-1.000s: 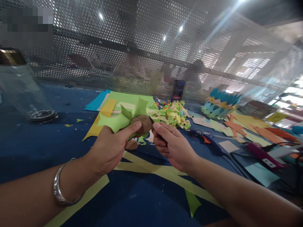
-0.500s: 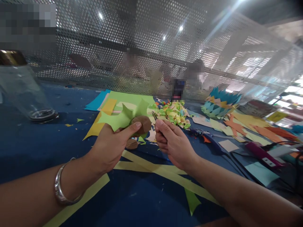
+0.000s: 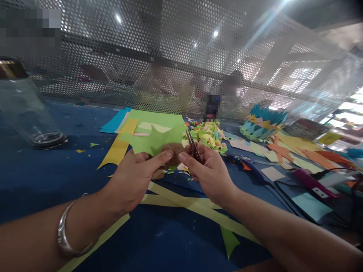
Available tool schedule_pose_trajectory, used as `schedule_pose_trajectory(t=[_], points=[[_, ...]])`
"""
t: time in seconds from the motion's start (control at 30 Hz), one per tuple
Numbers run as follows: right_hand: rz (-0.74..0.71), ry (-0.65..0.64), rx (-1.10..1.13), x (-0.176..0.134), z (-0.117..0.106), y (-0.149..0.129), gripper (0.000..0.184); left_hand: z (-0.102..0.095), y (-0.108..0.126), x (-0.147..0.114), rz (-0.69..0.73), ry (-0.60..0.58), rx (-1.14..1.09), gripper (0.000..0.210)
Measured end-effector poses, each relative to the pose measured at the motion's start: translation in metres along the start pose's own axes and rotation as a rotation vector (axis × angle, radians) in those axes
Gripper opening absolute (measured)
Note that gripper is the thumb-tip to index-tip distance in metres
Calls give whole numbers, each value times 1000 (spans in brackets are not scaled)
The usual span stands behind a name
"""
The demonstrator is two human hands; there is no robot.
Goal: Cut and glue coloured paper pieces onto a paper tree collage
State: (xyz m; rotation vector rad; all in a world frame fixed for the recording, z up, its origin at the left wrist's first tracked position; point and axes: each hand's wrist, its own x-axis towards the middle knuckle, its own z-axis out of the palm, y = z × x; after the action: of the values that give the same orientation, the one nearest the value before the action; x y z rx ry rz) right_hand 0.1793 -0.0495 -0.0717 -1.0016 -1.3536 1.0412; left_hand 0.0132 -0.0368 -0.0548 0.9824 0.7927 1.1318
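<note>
My left hand [image 3: 136, 172] is closed, its thumb pressing on a brown paper disc [image 3: 172, 151] laid against a jagged green paper cutout [image 3: 147, 141]. On the disc's other side, my right hand [image 3: 202, 166] touches the edge with thumb and fingertips. Small metal scissors [image 3: 191, 140] are held in that same hand, blades pointing up and away; their handles are hidden by the fingers. Below the disc, another brown piece [image 3: 159, 174] lies on the table, partly covered by my left hand. Crossed pale yellow paper strips [image 3: 181, 202] lie just in front of both hands.
Stacked coloured sheets [image 3: 167, 117] and a heap of paper scraps [image 3: 210, 136] lie behind my hands. To the right are a blue glue gun [image 3: 252, 170], a purple power strip [image 3: 316, 185] and a paper crown [image 3: 263, 122]. A glass bottle [image 3: 24, 109] stands left.
My right hand has opened its fist and shifted to bring thumb and fingertips onto the disc. The scissors have tilted upright in it. The green cutout has turned in my left hand.
</note>
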Motion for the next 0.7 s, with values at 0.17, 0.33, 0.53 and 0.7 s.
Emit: schedule_pose_trajectory(t=[0.17,0.33,0.53,0.7], points=[[-62,-16,-68,-2,-1,-4,32,2,0,-2,2,-3,83,20],[-7,-53,-16,-1,-4,-4,38,2,6,-1,52,46,88,18],[54,-103,-8,1,-8,-6,40,-2,5,4,113,85,84,16],[84,-170,-6,2,-9,-7,43,-7,-1,5,120,37,179,17]])
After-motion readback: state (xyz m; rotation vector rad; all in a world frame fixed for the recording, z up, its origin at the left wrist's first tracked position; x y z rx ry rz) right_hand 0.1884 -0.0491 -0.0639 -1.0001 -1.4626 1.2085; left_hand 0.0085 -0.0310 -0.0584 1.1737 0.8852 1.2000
